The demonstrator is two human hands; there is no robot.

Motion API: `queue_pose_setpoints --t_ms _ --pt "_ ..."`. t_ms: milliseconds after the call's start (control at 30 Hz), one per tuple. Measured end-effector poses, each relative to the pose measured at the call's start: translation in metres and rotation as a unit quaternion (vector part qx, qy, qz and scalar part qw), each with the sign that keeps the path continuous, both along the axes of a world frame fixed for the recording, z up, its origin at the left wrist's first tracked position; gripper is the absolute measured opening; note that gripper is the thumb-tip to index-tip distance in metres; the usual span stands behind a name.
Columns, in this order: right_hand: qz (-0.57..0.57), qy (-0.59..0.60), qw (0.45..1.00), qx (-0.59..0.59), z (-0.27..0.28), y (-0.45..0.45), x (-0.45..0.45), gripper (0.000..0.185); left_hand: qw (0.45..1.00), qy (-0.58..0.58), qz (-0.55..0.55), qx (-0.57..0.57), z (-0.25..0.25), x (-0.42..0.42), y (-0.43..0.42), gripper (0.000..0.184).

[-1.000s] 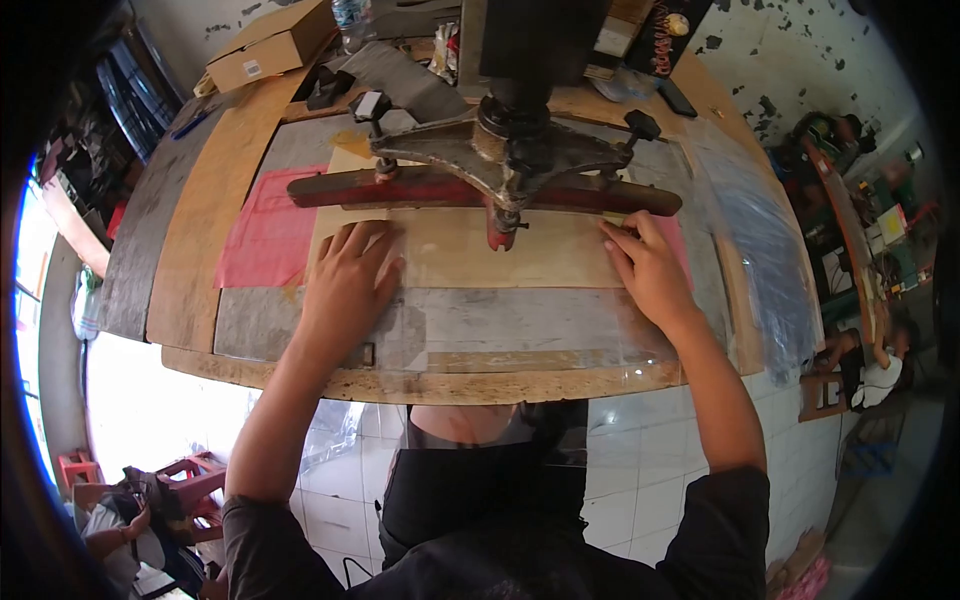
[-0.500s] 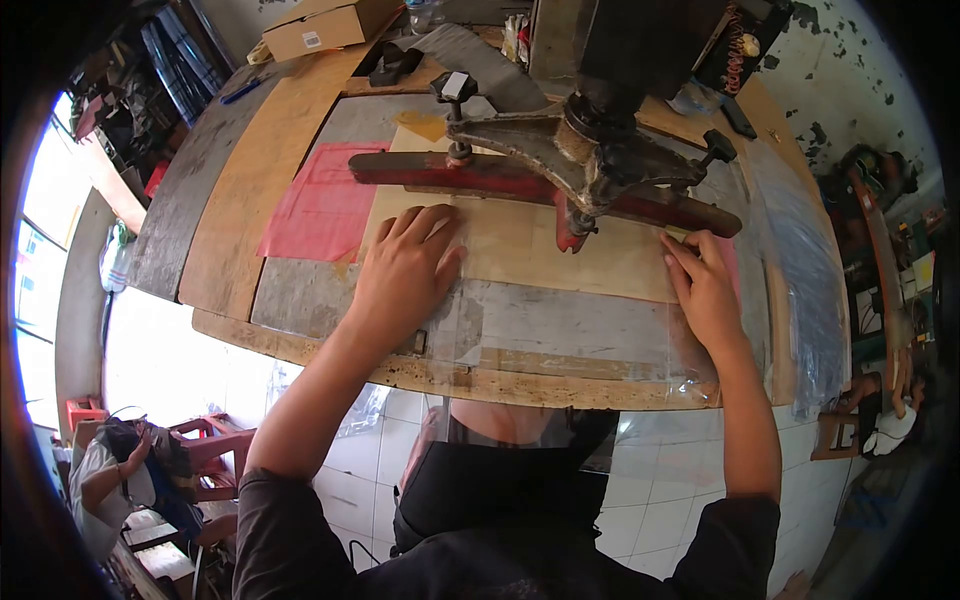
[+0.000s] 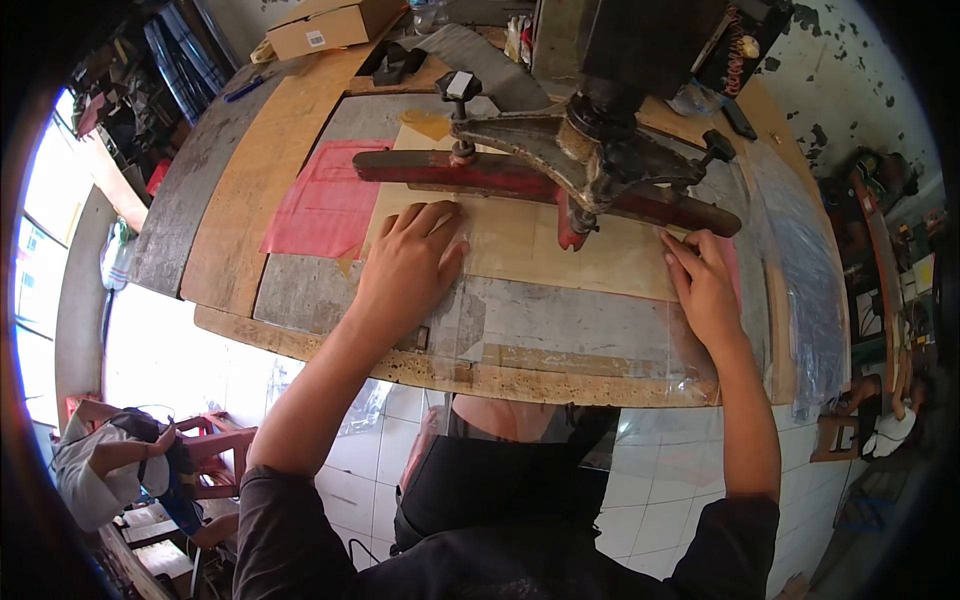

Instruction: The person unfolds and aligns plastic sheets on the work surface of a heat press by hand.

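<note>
My left hand (image 3: 405, 255) lies open and flat, fingers spread, on a tan sheet (image 3: 600, 255) below the bar of a press-like machine. My right hand (image 3: 705, 275) rests at the right end of that sheet, its fingertips apart and touching the surface. Clear plastic sheet (image 3: 575, 320) spreads between my forearms and hangs over the table's front edge. Above the tan sheet runs the dark red metal bar (image 3: 480, 178), joined to a black bracket (image 3: 590, 150) with screw knobs. A pink sheet (image 3: 320, 200) lies left of my left hand.
The wooden table edge (image 3: 560, 388) is close to my body. A cardboard box (image 3: 330, 28), a blue pen (image 3: 243, 90) and a dark phone-like object (image 3: 738, 118) lie farther back. Folded clear plastic (image 3: 805, 290) covers the right side. One person (image 3: 120, 465) is at lower left, another (image 3: 890, 425) at right.
Both hands keep nearly the same places. The view has shifted slightly, and the person at lower left has changed posture, leaning farther left.
</note>
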State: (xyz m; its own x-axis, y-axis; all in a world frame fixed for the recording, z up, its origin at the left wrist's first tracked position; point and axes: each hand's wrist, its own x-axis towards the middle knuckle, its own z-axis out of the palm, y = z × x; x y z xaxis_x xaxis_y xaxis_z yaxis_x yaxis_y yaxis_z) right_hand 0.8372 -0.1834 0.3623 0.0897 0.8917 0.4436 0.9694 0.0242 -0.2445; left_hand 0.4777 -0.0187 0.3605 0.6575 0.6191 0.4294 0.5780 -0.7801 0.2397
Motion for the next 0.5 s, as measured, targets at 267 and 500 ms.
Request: queue_pose_setpoints --t_ms 267,500 --pt "0.007 -0.001 1.0 0.01 0.0014 0.0004 0.0023 0.03 1.0 0.0 0.002 0.01 -0.0003 0.0001 0.0007 0.038" --pt "0.005 -0.007 1.0 0.014 -0.001 0.0002 0.0031 0.029 1.0 -0.003 0.005 0.009 -0.0018 0.0003 0.0001 0.037"
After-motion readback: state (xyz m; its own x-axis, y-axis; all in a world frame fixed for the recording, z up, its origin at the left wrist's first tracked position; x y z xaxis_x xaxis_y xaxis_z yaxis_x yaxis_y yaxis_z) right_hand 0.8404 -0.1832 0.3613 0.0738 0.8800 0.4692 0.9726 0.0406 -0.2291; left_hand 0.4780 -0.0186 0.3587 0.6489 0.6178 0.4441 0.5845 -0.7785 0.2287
